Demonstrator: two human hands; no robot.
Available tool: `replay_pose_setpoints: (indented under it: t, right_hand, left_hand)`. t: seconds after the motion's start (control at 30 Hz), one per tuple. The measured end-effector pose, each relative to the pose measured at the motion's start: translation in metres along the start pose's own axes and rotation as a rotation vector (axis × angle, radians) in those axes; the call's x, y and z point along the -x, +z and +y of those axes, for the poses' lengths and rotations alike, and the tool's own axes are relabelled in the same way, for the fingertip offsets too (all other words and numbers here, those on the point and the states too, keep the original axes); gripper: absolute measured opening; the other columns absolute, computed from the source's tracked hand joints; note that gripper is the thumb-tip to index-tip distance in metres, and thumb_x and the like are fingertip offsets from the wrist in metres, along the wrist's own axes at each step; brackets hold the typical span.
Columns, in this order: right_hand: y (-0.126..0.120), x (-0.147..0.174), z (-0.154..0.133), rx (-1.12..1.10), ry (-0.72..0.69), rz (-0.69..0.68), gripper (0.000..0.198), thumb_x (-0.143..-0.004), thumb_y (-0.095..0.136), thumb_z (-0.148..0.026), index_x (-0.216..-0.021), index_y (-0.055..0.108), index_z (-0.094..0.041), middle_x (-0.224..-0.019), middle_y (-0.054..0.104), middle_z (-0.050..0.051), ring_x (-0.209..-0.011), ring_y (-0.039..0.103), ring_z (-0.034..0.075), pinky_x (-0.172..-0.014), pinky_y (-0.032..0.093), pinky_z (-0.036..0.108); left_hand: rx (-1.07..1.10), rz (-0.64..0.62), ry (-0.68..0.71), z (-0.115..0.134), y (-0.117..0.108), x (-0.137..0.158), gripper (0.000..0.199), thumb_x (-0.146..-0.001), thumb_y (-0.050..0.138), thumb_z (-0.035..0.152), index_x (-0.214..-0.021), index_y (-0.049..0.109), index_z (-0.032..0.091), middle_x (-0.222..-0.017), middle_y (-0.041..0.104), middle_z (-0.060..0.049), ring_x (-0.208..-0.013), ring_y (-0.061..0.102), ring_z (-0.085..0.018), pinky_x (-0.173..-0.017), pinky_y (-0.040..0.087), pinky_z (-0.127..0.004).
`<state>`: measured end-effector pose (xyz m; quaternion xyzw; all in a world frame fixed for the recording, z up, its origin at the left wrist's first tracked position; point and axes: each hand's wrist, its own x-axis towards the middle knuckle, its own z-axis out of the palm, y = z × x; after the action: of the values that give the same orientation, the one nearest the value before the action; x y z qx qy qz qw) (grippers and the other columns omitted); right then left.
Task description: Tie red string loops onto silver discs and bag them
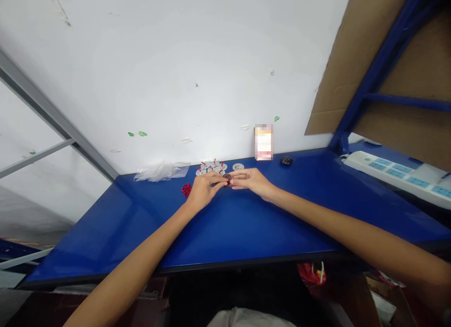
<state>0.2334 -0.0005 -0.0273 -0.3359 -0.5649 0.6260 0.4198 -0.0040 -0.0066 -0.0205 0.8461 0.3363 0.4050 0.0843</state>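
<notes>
Over the middle of the blue table, my left hand (pixel 205 190) and my right hand (pixel 254 182) meet at their fingertips. Both pinch a small, dark round disc (pixel 228 178) with a bit of red cord at it; the fingers cover part of it. Just behind my left hand lies a cluster of pale round discs (pixel 212 167), several with red cord loops. A single pale disc (pixel 238 167) rests behind my right hand. To the left of my left hand is a small pile of red cords (pixel 186 190).
Clear plastic bags (pixel 160 171) lie at the table's (pixel 225 228) back left. A small upright card box (pixel 264 143) leans near the wall. Right of it sits a small black object (pixel 286 160). A white power strip (pixel 398 172) runs along the right side, beside a blue frame (pixel 366 87).
</notes>
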Motion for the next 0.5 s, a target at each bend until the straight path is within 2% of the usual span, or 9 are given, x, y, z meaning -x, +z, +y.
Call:
replay_pose_setpoints:
  t: [0.17,0.3,0.5]
  right_hand:
    - [0.0002,-0.0012,0.0012,0.006,-0.007,-0.005,0.045,-0.078,0.098,-0.035,-0.118,0.086,-0.019,-0.113,0.084,0.011,-0.109,0.082,0.028,-0.106,0.067,0.046]
    - [0.0012,-0.0020,0.0025,-0.019,-0.032,-0.014,0.047,-0.076,0.100,-0.037,-0.117,0.086,-0.020,-0.113,0.083,0.011,-0.110,0.082,0.029,-0.106,0.067,0.048]
    - [0.0037,0.0001,-0.0017,-0.044,-0.051,-0.021,0.049,-0.074,0.101,-0.041,-0.117,0.087,-0.021,-0.109,0.084,0.009,-0.110,0.082,0.031,-0.108,0.065,0.053]
  left_hand:
    - [0.089,0.005,-0.135,0.0034,0.0025,-0.0001,0.014,-0.100,0.074,0.028,-0.103,0.088,0.027,-0.108,0.084,-0.005,-0.094,0.080,-0.023,-0.087,0.065,-0.037]
    - [0.194,0.058,-0.236,0.0033,0.0056,0.0001,0.011,-0.094,0.078,0.027,-0.101,0.086,0.025,-0.105,0.084,-0.004,-0.089,0.081,-0.022,-0.086,0.067,-0.037]
    - [0.300,0.117,-0.301,0.0020,0.0095,0.0014,0.012,-0.091,0.080,0.027,-0.101,0.083,0.022,-0.102,0.085,-0.005,-0.088,0.082,-0.022,-0.089,0.067,-0.039]
